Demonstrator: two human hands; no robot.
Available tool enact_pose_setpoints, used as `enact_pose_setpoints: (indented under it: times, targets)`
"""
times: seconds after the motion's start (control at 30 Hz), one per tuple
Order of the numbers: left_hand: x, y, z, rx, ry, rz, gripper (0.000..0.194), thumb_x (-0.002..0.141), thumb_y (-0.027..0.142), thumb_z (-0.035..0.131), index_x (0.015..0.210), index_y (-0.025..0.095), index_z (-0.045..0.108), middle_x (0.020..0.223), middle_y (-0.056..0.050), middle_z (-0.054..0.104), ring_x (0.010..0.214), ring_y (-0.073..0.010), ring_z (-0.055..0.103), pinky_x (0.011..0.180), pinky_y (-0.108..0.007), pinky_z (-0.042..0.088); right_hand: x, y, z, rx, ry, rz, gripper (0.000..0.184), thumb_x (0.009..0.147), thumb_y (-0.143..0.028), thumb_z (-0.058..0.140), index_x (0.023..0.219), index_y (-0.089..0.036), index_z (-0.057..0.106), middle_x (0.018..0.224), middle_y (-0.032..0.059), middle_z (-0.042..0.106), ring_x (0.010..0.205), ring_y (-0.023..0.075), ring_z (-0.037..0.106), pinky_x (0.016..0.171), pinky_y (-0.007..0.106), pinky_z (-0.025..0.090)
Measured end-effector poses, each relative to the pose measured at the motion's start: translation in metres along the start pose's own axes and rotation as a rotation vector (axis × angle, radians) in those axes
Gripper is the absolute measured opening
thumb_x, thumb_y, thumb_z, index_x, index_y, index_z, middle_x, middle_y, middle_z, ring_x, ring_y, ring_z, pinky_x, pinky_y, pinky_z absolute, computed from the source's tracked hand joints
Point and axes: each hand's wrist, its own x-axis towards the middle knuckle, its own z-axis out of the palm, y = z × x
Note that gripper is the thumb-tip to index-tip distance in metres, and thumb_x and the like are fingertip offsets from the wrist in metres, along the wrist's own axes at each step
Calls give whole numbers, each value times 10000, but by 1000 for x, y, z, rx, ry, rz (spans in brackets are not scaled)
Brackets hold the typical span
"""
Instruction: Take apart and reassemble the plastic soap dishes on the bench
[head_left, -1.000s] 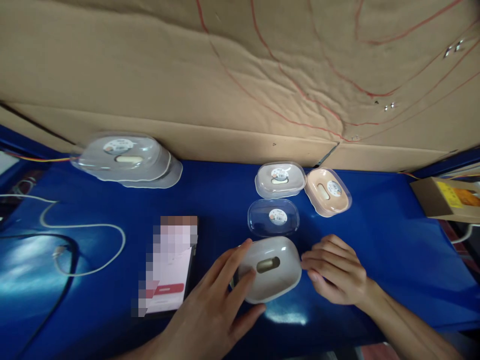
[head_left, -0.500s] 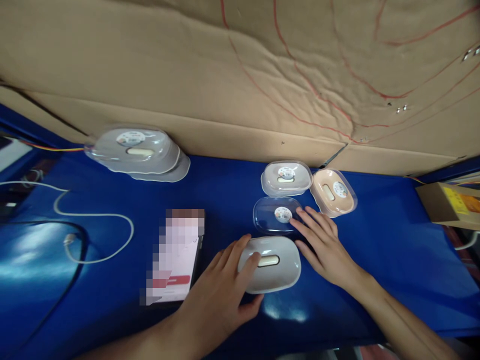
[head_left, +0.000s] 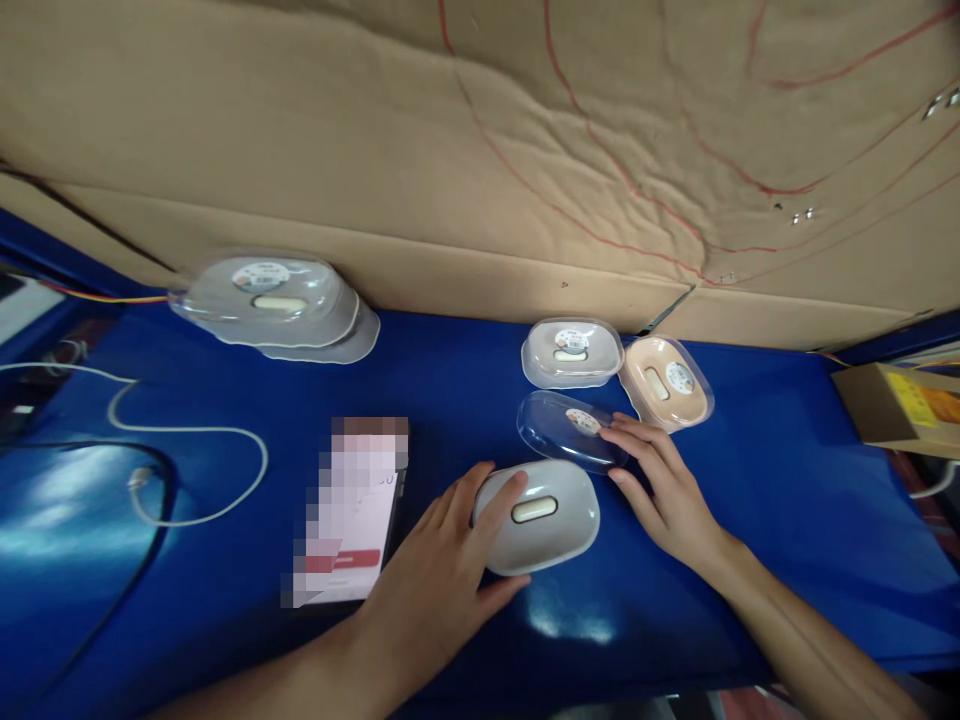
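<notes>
My left hand (head_left: 450, 545) grips the left side of a grey oval soap dish (head_left: 562, 540). Its thumb lies under the near edge and a finger reaches over the rim. A cream, pill-shaped piece (head_left: 535, 509) sits in the middle of the dish. Just behind is a clear plastic lid (head_left: 551, 425) bearing a round label. My right hand (head_left: 660, 490) pinches the lid's right end between thumb and fingers; the lid lies slanted, its right end nearer me.
A lidded grey dish (head_left: 551, 375) and a lidded peach dish (head_left: 671, 400) stand behind. Stacked grey dishes (head_left: 360, 335) sit at back left. A phone (head_left: 352, 530) lies left of my hands, with a white cable (head_left: 225, 430) beyond it. Cardboard (head_left: 375, 150) walls the back; a box (head_left: 892, 405) stands right.
The clear lid has turned, its right end swinging toward me and right, and my right fingers have closed on it. The grey dish has tilted slightly and shifted a little away from me.
</notes>
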Motion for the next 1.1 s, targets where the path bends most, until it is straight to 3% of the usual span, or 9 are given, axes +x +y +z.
enact_pose_setpoints:
  times: [0.23, 0.37, 0.57, 0.87, 1.0, 1.1]
  targets:
    - [4, -3, 2, -17, 69, -4, 984, 955, 341, 752, 1689, 213, 110, 1727, -310, 226, 1370, -453, 619, 980, -546, 647, -5, -10, 5, 98, -152, -235, 402, 1064, -196, 558, 1466, -205, 553, 1416, 152, 573, 1472, 277, 507, 1186, 450, 514]
    - [7, -4, 0, -47, 33, -4, 1013, 964, 324, 742, 1705, 213, 59, 1707, -272, 322, 1458, -436, 537, 1070, -558, 597, -8, -20, 6, 80, -180, -312, 381, 1032, -148, 576, 1411, -173, 586, 1449, 164, 539, 1516, 276, 451, 1213, 444, 484]
    - [8, -7, -1, -86, -21, -18, 951, 975, 415, 718, 1692, 222, 125, 1560, -229, 536, 1423, -400, 576, 1108, -567, 572, -8, -24, 4, 14, -178, -369, 378, 1009, -131, 584, 1386, -156, 604, 1486, 173, 529, 1532, 293, 417, 1210, 452, 492]
    - [8, -8, 1, -109, -12, -31, 924, 996, 469, 680, 1704, 270, 121, 1579, -230, 501, 1420, -411, 575, 1103, -585, 568, -4, -28, 7, -87, -158, -351, 360, 1067, -274, 599, 1414, -185, 624, 1470, 159, 568, 1494, 285, 479, 1173, 440, 539]
    - [8, -7, 3, -25, -8, -13, 944, 1008, 533, 639, 1718, 245, 89, 1643, -249, 434, 1442, -427, 551, 1105, -576, 564, -5, -30, 8, -99, -124, -355, 386, 1059, -263, 618, 1439, -193, 628, 1439, 155, 610, 1454, 284, 535, 1169, 428, 546]
    - [7, -7, 4, 27, 10, 5, 960, 1010, 573, 605, 1722, 213, 70, 1601, -264, 477, 1416, -432, 575, 1088, -571, 575, -4, -32, 7, -96, -114, -347, 370, 1055, -262, 626, 1417, -190, 656, 1418, 155, 637, 1424, 288, 571, 1154, 415, 561]
